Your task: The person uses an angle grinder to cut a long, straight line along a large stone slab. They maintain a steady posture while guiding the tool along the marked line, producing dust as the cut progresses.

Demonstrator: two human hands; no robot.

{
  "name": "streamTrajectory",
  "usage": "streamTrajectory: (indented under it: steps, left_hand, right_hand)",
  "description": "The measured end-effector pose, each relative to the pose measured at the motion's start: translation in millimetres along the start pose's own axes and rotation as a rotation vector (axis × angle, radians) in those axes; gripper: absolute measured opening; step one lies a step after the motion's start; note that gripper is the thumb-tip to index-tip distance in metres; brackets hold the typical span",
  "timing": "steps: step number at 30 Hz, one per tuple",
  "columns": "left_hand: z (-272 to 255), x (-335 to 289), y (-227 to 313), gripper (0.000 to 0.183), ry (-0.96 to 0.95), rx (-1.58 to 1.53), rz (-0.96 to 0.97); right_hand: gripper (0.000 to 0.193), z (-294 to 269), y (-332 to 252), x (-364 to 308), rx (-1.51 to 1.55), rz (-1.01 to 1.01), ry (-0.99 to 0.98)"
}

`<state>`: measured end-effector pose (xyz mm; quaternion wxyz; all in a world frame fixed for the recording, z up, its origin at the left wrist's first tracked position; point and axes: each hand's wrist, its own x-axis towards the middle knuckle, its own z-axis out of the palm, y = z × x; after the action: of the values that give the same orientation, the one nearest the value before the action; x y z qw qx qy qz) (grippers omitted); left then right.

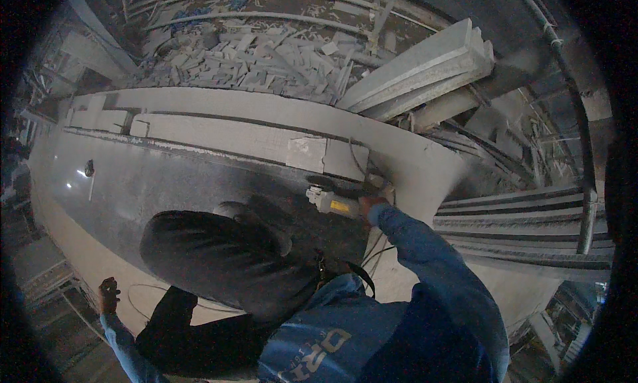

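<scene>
My right hand point(375, 205) is closed around the rear of a grey angle grinder point(335, 205) with a yellow label. The grinder's dark disc point(320, 181) is at the edge of a glossy dark stone slab point(169, 174), beside a pale strip point(219, 132) of stone. Whether the disc touches the stone, I cannot tell. Away to the lower left, my left hand point(109, 295) hangs with its fingers loosely bent and apart, holding nothing. My bent leg point(219, 253) in dark trousers rests over the slab.
A small dark round object point(89, 167) sits on the slab's left part. Broken stone pieces point(266, 61) are heaped beyond the far edge. Long pale stone beams point(419, 64) lean at the back right, above stacked slabs point(518, 217). A thin cable point(143, 290) loops near my left hand.
</scene>
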<state>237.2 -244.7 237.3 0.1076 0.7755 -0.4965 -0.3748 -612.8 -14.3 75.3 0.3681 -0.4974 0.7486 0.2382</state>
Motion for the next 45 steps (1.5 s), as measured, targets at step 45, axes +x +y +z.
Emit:
streamTrajectory:
  steps: [45]
  left_hand:
    - [20, -11, 41, 0.041, 0.007, 0.192, -0.003]
  right_hand:
    - [0.054, 82, 18, 95, 0.037, -0.032, 0.071]
